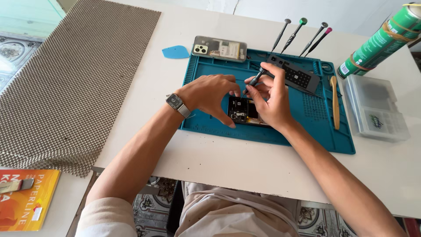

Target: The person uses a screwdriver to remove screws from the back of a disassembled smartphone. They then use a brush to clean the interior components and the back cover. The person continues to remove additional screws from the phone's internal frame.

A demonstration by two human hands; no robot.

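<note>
Right hand (269, 98) closed around a slim dark screwdriver (255, 80), pinched near the tip so the point drops steeply onto the opened phone (242, 111), handle angled up and away for a clear sightline. Left hand (209, 94) arched over the phone's left end, fingertips pressed down and spread, gripping nothing but pinning the device flat against the push of the tool. Phone lying on the teal work mat (272, 134), near its front edge and close to the body, within easy reach of both wrists. Just behind the hands, a black perforated plate (294, 75) parked on the mat; beyond it a clear-backed phone shell (219, 48) and a blue pick (175, 52) set aside on the bench (228, 166). Four spare drivers (302, 35) fanned beyond the mat's far edge, a wooden spudger (335, 103) along the right side, a clear parts box (375, 107) and a green can (383, 41) farther right.

Driver tip and the screw under it hidden by fingers; most of the phone's interior covered, perhaps a board and battery. Can cut off at the corner, orange booklet (26, 197) clipped at the left edge
</note>
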